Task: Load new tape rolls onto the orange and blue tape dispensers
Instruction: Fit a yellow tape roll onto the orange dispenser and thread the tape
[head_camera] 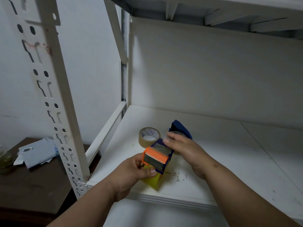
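left hand (131, 172) grips the orange dispenser (155, 158) by its yellow handle, low on the shelf (229, 161); right hand (183, 146) cups its roll. spare tape roll (149, 136) at eleven o'clock: light, stiff, best pinched through the core.

White shelf (229, 161) open and bare to right and rear, wide room for hand there. Near-left front crowded: left hand (129, 174) and right hand (185, 149) close around orange dispenser (155, 158), blue dispenser (179, 128) just behind, tape roll (149, 134) beside it. Slotted upright post (54, 104) and side rail (106, 128) bar entry from left. Upper shelf (213, 12) caps headroom; back panel (213, 71) closes rear.
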